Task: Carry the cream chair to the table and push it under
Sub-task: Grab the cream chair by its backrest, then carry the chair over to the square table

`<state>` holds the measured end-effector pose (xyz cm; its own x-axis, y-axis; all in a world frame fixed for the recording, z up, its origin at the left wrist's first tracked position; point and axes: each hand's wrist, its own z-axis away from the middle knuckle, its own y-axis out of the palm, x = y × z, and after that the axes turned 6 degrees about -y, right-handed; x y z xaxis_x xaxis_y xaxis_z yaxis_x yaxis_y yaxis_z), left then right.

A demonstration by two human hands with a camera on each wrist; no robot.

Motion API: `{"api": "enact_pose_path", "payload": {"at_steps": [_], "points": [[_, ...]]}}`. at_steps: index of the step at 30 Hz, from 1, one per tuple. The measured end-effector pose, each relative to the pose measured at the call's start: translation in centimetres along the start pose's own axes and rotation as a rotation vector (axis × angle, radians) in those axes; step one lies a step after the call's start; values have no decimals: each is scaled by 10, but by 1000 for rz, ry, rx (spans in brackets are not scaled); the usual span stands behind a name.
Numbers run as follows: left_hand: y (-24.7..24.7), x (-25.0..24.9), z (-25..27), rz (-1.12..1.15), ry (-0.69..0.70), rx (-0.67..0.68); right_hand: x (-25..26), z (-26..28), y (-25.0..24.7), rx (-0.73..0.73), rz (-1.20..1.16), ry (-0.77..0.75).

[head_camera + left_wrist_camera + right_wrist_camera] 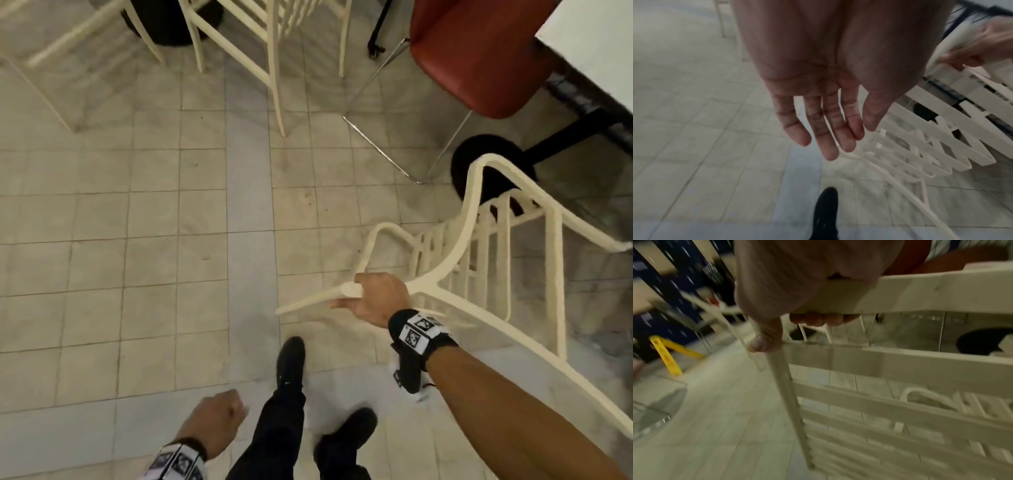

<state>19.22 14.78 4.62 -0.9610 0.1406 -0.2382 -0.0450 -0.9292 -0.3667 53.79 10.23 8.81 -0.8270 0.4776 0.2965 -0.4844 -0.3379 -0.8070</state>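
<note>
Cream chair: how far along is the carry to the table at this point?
Done: the right hand grips the top rail of the cream chair, tilted over the tiled floor. In hand: carrying one-handed while walking; the left hand is open and empty. Left: reaching the table, where a red chair already sits, and pushing it under.

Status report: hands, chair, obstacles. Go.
Right hand grips cream chair by its top rail. Left hand open, empty. Red chair stands by the table ahead.
</note>
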Motion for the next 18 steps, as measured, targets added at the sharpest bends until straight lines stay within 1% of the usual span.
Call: {"api": "enact_pose_path", "payload": {"at_steps": [2, 3, 4, 6, 7, 8, 9, 10, 12, 14, 16, 18], "points": [[-20, -37, -17, -51, 54, -33, -20, 42, -36, -99, -57, -3], [-29, -59, -22, -60, 91, -63, -32, 68, -52, -173, -98, -12], [-36, -82, -28, -79, 156, -116, -43, 96, -67, -253, -142, -26], [-47, -126, -39, -173, 275, -274, -68, 153, -90, -392, -233, -51], [-51, -149, -40, -218, 342, -352, -80, 179, -98, -435, -280, -48], [-54, -172, -41, -261, 405, -398, -91, 204, -104, -459, -321, -35], [-55, -196, -39, -319, 449, -405, -100, 228, -108, -494, -349, -19], [-55, -218, -38, -383, 488, -377, -109, 251, -109, -534, -362, -4], [-48, -255, -33, -541, 509, -238, -127, 294, -104, -597, -389, 53], [-36, -279, -23, -602, 523, -129, -142, 335, -93, -662, -426, 134], [-23, -296, -12, -624, 577, -129, -154, 375, -74, -815, -515, 188], [-10, -319, 3, -670, 654, -167, -158, 403, -48, -994, -519, 256]]}}
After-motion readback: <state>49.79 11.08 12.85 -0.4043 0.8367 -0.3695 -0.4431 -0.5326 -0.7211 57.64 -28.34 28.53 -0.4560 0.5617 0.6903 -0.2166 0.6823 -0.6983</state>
